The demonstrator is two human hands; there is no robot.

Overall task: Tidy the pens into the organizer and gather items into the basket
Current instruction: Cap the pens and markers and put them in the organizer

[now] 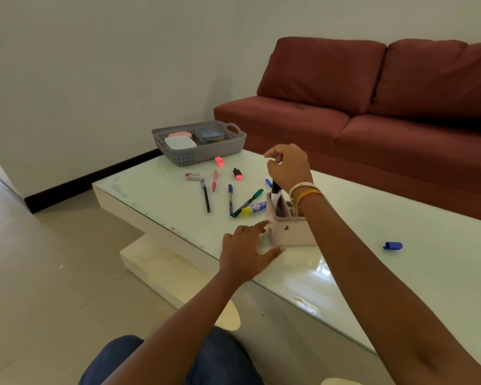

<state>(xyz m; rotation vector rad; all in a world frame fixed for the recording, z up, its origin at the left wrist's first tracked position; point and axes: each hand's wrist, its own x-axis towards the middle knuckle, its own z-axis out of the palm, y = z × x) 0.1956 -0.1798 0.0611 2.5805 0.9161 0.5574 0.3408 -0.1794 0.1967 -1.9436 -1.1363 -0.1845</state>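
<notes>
Loose on table (372, 218): five pens (206, 195). Organizer (289, 232): one marker (275, 191), pinched by right hand (289, 168). Basket (200, 154): three boxes. Left hand (245, 251) spread, empty.

arms: we see both forearms bare, no sleeves | right hand (289, 168): thin bangles (304, 191) just behind it on the wrist, some pale, some orange-yellow | left hand (245, 251): we see nothing worn | legs: blue jeans (156, 362)

Soft daylight, tabletop (331, 268) glare, edge distortion.
</notes>
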